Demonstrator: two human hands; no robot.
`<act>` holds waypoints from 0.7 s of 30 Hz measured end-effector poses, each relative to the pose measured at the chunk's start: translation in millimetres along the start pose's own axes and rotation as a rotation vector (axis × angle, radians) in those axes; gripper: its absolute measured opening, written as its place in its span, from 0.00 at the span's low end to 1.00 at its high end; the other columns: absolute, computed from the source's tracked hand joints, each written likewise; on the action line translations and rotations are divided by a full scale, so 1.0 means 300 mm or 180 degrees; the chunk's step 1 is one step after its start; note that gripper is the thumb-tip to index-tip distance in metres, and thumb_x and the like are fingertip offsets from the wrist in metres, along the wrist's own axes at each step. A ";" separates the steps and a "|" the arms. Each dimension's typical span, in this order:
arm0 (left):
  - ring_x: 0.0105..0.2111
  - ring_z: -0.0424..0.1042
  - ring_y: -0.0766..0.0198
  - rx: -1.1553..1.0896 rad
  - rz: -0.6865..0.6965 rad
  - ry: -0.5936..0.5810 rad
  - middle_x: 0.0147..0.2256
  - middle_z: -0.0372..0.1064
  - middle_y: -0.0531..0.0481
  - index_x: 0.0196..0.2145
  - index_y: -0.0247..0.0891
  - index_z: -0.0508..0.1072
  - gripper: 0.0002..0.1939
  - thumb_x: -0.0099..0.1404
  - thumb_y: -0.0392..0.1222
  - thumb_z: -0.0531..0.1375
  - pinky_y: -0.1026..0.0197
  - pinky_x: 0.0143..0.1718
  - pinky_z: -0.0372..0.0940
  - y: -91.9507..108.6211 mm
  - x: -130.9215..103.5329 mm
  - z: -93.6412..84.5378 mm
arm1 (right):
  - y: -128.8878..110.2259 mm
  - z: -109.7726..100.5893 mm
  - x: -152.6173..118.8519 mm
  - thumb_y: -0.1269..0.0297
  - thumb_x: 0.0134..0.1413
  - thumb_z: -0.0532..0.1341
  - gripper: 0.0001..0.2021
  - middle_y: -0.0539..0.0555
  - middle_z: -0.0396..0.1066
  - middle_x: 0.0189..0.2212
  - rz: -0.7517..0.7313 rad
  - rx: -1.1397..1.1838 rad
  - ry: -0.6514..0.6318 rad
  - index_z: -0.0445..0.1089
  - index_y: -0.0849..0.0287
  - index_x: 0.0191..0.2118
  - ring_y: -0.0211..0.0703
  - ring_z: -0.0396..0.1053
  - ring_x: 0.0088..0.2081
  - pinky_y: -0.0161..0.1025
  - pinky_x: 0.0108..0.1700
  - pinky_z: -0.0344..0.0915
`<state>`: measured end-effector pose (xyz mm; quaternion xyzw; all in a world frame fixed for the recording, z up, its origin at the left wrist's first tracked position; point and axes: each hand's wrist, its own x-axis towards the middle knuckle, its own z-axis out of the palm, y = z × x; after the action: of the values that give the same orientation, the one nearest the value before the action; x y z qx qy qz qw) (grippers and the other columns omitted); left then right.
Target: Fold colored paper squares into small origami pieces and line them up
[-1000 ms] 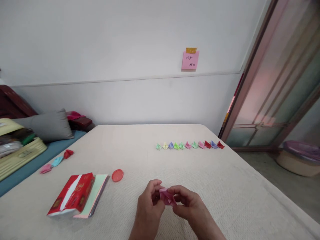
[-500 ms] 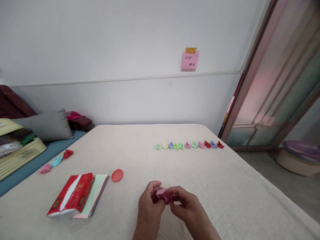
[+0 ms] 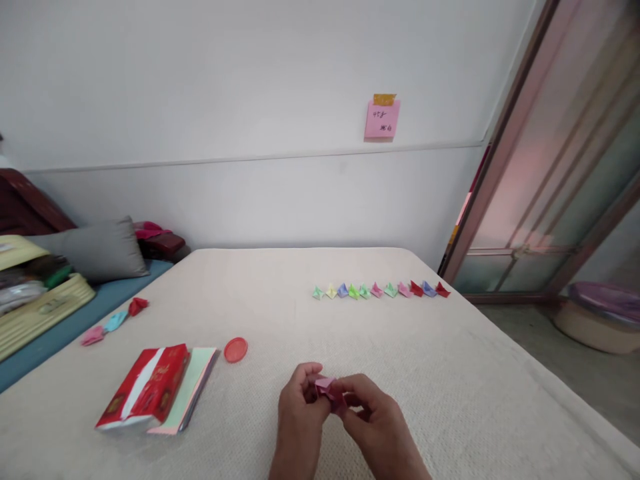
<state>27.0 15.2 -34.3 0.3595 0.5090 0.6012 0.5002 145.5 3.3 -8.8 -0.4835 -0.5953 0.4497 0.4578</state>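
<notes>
The pink note (image 3: 383,121) on the wall (image 3: 250,87) reads "45g" above two blurry characters.

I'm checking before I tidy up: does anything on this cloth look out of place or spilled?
Slightly: the red packet lies askew, overlapping the stack of coloured paper. I see no spill, and the row of folded paper pieces looks neat.

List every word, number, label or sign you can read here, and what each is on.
"45g", perhaps "458": handwritten on the pink paper note on the wall; the line below is too small to read surely.
Red plastic packet: gold markings, too blurred to read.
Pale yellow plastic case: emblem, not legible.
</notes>
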 end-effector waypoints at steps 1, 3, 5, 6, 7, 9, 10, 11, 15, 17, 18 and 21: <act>0.22 0.71 0.63 0.0030 -0.0008 -0.0012 0.24 0.75 0.52 0.33 0.36 0.70 0.18 0.40 0.28 0.59 0.65 0.22 0.64 0.001 0.000 0.000 | -0.002 -0.001 -0.001 0.70 0.46 0.57 0.09 0.53 0.76 0.31 -0.0003 -0.0064 0.0006 0.74 0.54 0.32 0.45 0.72 0.32 0.36 0.30 0.65; 0.22 0.71 0.64 0.0142 -0.0009 -0.0069 0.25 0.75 0.51 0.33 0.35 0.71 0.18 0.40 0.28 0.59 0.65 0.23 0.64 0.008 -0.003 0.001 | -0.009 -0.007 -0.003 0.72 0.45 0.56 0.10 0.52 0.76 0.31 0.0017 -0.0170 0.0037 0.73 0.54 0.32 0.45 0.72 0.32 0.36 0.29 0.64; 0.23 0.71 0.63 0.0232 -0.0024 -0.0152 0.25 0.75 0.51 0.34 0.35 0.71 0.16 0.43 0.29 0.59 0.63 0.24 0.65 0.027 -0.013 0.002 | -0.017 -0.016 -0.003 0.73 0.45 0.56 0.12 0.51 0.76 0.31 0.0017 -0.0215 0.0068 0.73 0.53 0.32 0.45 0.72 0.32 0.36 0.29 0.64; 0.24 0.71 0.63 0.0249 -0.0038 -0.0195 0.26 0.75 0.50 0.34 0.35 0.71 0.14 0.46 0.31 0.59 0.62 0.26 0.66 0.040 -0.019 0.002 | -0.020 -0.020 -0.003 0.73 0.45 0.55 0.12 0.51 0.76 0.31 -0.0001 -0.0211 0.0078 0.73 0.53 0.32 0.45 0.73 0.32 0.36 0.29 0.64; 0.25 0.72 0.62 0.0265 -0.0051 -0.0223 0.26 0.74 0.50 0.34 0.35 0.72 0.12 0.49 0.32 0.58 0.62 0.27 0.67 0.056 -0.026 0.002 | -0.023 -0.024 -0.003 0.73 0.46 0.55 0.12 0.51 0.76 0.31 -0.0032 -0.0193 0.0079 0.73 0.53 0.33 0.45 0.72 0.32 0.36 0.29 0.63; 0.27 0.73 0.62 0.0255 -0.0061 -0.0332 0.25 0.74 0.51 0.33 0.35 0.72 0.07 0.54 0.34 0.57 0.60 0.32 0.69 0.087 -0.040 0.001 | -0.025 -0.030 -0.003 0.73 0.47 0.55 0.11 0.51 0.75 0.31 -0.0130 -0.0163 0.0096 0.73 0.53 0.32 0.44 0.72 0.32 0.36 0.30 0.63; 0.26 0.73 0.62 0.0252 -0.0088 -0.0392 0.24 0.73 0.51 0.32 0.34 0.72 0.06 0.56 0.35 0.57 0.60 0.32 0.69 0.101 -0.046 0.000 | -0.024 -0.031 -0.003 0.73 0.48 0.55 0.10 0.51 0.74 0.30 -0.0191 -0.0182 0.0129 0.73 0.53 0.31 0.43 0.71 0.31 0.36 0.30 0.63; 0.26 0.73 0.62 0.0241 -0.0099 -0.0436 0.23 0.73 0.52 0.31 0.34 0.72 0.05 0.57 0.36 0.57 0.60 0.32 0.69 0.112 -0.051 0.000 | -0.022 -0.030 -0.004 0.73 0.48 0.55 0.10 0.51 0.73 0.29 -0.0267 -0.0227 0.0169 0.72 0.54 0.30 0.43 0.70 0.30 0.36 0.30 0.63; 0.25 0.72 0.64 0.0228 -0.0120 -0.0445 0.22 0.73 0.52 0.31 0.35 0.72 0.06 0.59 0.38 0.57 0.62 0.30 0.69 0.131 -0.057 0.003 | -0.008 -0.022 -0.006 0.71 0.53 0.54 0.09 0.51 0.69 0.27 -0.0611 -0.0560 0.0263 0.70 0.55 0.28 0.42 0.67 0.28 0.35 0.28 0.61; 0.24 0.73 0.64 0.0267 -0.0103 -0.0422 0.22 0.73 0.53 0.31 0.35 0.73 0.05 0.59 0.38 0.58 0.62 0.30 0.69 0.133 -0.057 0.007 | 0.001 -0.018 -0.007 0.69 0.55 0.53 0.10 0.52 0.68 0.28 -0.0682 -0.0713 0.0255 0.69 0.55 0.29 0.42 0.67 0.28 0.34 0.26 0.61; 0.24 0.73 0.64 0.0288 -0.0086 -0.0404 0.22 0.74 0.53 0.31 0.35 0.73 0.04 0.58 0.37 0.58 0.62 0.30 0.69 0.134 -0.057 0.008 | 0.005 -0.017 -0.008 0.69 0.56 0.52 0.10 0.53 0.68 0.29 -0.0696 -0.0793 0.0247 0.70 0.55 0.30 0.42 0.67 0.29 0.34 0.25 0.61; 0.24 0.74 0.63 0.0302 -0.0062 -0.0367 0.23 0.74 0.52 0.30 0.34 0.74 0.04 0.57 0.37 0.60 0.61 0.30 0.70 0.136 -0.056 0.010 | 0.014 -0.013 -0.011 0.70 0.55 0.51 0.12 0.53 0.69 0.32 -0.0795 -0.1036 0.0228 0.71 0.53 0.35 0.42 0.69 0.29 0.34 0.27 0.63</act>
<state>24.2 0.3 7.4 0.4118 0.5108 0.5499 0.5169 150.5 0.9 -12.4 -0.4892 -0.6988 0.2699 0.4467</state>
